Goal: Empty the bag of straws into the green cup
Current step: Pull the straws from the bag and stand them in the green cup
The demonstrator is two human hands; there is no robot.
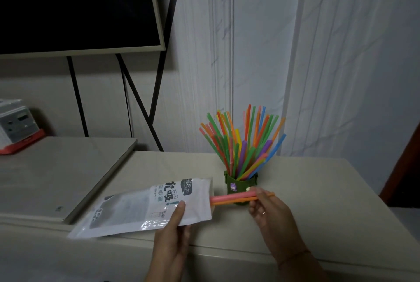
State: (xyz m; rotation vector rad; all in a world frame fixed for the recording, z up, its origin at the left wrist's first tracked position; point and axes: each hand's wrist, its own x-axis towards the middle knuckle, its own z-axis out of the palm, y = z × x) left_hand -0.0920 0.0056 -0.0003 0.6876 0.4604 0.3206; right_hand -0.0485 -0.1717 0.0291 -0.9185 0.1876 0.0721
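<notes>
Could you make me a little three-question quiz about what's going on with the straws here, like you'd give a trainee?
1. True or false: the green cup already holds many straws.
2. Which hand pinches the pink and orange straws sticking out of the bag? A) left hand B) right hand C) neither
3. Fill in: the left hand holds the bag near its ____ end.

Key
1. True: a fan of coloured straws stands in the cup.
2. B: the right hand grips them in front of the cup.
3. Open: its thumb presses on the bag by the mouth where the straws come out.
</notes>
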